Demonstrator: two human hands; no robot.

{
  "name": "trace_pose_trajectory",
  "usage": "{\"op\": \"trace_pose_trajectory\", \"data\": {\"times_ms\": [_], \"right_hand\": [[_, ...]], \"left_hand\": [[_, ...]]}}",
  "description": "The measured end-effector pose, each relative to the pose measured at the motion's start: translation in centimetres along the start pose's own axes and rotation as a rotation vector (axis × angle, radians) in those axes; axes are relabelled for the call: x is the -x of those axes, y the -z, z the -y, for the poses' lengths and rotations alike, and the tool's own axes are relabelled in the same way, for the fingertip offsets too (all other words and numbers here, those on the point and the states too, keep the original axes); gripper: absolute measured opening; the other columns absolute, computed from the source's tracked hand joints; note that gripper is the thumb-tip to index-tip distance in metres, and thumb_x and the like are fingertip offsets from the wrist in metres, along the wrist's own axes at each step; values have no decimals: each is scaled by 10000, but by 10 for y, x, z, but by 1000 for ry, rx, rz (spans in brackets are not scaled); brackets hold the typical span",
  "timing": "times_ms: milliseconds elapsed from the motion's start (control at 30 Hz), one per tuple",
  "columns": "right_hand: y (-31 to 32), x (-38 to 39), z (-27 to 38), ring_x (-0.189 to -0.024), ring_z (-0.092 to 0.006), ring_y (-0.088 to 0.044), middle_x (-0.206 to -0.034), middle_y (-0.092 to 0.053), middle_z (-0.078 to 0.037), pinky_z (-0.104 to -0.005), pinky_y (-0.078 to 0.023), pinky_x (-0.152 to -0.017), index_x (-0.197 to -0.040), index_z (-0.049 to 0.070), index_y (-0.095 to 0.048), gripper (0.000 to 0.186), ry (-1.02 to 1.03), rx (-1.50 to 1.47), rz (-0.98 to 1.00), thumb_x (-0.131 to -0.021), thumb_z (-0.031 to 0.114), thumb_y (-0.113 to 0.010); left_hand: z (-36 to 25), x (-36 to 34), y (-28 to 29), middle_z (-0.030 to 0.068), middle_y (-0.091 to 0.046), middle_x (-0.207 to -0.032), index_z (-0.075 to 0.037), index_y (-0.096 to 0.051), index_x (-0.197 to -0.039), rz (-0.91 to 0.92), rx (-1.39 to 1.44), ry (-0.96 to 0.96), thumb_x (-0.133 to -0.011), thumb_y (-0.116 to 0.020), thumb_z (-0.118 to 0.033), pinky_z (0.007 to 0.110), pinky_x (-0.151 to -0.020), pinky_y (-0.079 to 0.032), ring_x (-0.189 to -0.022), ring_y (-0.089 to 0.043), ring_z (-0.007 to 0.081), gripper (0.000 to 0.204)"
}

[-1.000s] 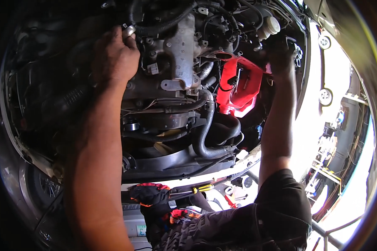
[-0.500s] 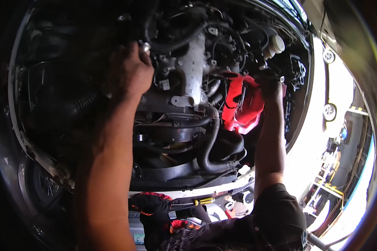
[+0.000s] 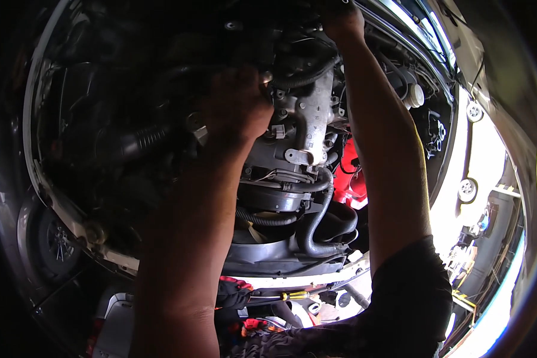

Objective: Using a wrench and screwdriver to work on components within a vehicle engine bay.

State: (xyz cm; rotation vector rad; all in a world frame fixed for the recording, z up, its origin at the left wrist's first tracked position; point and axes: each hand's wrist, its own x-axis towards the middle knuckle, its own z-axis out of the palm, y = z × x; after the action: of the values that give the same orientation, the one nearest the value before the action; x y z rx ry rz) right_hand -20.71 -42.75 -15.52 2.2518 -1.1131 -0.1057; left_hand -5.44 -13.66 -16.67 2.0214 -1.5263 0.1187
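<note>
My left hand (image 3: 240, 106) is closed, in deep shadow over the engine, left of the silver metal manifold (image 3: 317, 110). By its thumb shows a shiny, rounded metal piece (image 3: 267, 77) in its grip; the rest of that piece is hidden. A black corrugated hose (image 3: 307, 79) runs just right of it. My right hand (image 3: 344, 24) reaches to the far edge of the view, at the back of the engine bay. Its fingers are dark and partly cut off, and a small glint shows beside them. Whether it grips anything is hidden.
A red plastic-looking part (image 3: 347, 173) lies right of the engine, partly behind my right forearm. Coolant hoses (image 3: 316, 221) and the fan shroud (image 3: 268, 253) are nearer me. A yellow-handled screwdriver (image 3: 295, 295) lies beyond the front edge. A white-capped reservoir (image 3: 415, 95) stands at right.
My right hand has moved from above the red part to the far back of the engine bay. The view has shifted, and my left hand still grips the shiny metal piece.
</note>
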Motion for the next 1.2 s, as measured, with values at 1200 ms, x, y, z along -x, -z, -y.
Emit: {"op": "trace_pose_trajectory", "data": {"times_ms": [1200], "right_hand": [[6, -40, -64, -999, -288, -672, -1035, -718, -105, -430, -557, -871, -912, 88, -757, 221, 150, -140, -220, -778, 227, -650]], "left_hand": [[-1, -7, 8, 147, -713, -973, -87, -672, -1049, 190, 53, 99, -923, -663, -257, 499, -825, -571, -957, -696, 362, 212]]}}
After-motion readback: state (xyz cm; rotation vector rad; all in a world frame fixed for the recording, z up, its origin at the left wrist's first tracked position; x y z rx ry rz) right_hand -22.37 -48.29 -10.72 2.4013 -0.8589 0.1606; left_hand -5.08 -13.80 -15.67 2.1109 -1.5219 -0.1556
